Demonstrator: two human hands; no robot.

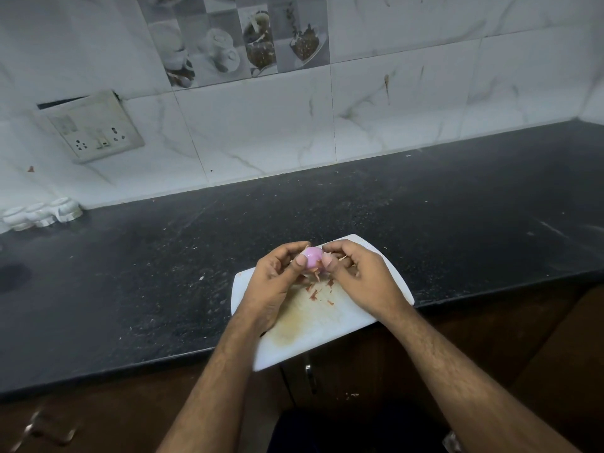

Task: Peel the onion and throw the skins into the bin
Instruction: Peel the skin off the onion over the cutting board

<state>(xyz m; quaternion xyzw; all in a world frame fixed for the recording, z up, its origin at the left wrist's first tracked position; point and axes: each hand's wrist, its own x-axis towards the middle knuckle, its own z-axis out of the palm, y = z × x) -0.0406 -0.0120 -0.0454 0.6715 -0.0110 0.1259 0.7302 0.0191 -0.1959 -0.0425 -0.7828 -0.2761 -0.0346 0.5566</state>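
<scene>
While both hands work above the white cutting board [327, 335], one small onion [313, 257] sits pinched between them, pink and glossy where its skin is already off. From where I stand, the left hand [274, 282] curls round the onion's left side, thumb pressed against its front, and the right hand [356, 276] grips the other end with thumb and bent fingers. A few strips of skin hang beneath the onion, between the two thumbs.

One board only lies on the black stone counter [163, 273], set at a slant, its near corner jutting past the counter's edge. A yellowish stain spreads across its middle. Scattered on it, just under the hands, are reddish skin flakes [315, 294], perhaps half a dozen small ones; too fine to count surely. Both forearms cross the board's near half and hide part of it.

Paler crumbs and specks dot the counter around the board. Well apart, at the far left against the wall, stands a cluster of white ceramic pots [41, 214], three tops showing. Above them on the marbled tile wall [392, 109] is one switch plate [93, 129], fitted crooked. Higher up runs a band of picture tiles [235, 37] showing cups and desserts. Below the counter, dark wooden cupboard fronts [490, 322] show, with one metal handle [309, 374] beneath the board's overhang.
</scene>
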